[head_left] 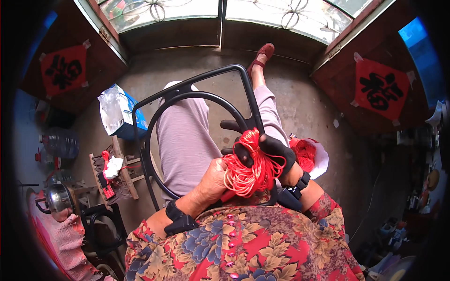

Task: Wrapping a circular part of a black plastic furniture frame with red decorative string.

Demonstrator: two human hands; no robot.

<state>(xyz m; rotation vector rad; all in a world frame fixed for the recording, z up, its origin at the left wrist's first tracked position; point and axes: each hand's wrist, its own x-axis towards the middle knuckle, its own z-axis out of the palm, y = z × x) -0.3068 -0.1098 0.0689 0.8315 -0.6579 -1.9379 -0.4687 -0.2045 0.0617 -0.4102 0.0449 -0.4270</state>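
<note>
A hank of red cord, gathered in many loops, lies between my hands close to my body. My left hand, bare, pinches the hank's left side with its fingers closed. In a black glove, my right hand grips the hank from the right, with dark fingers among the loops and one finger stretched toward the frame. A black metal frame, squarish with a round ring inside, rests across my lap, its near right part hidden behind the cord and hands.
More red cord sits in a white container at my right. A low wooden stool with red and white items stands at left, near a blue-and-white box. A lidded metal pot and another black frame are at lower left.
</note>
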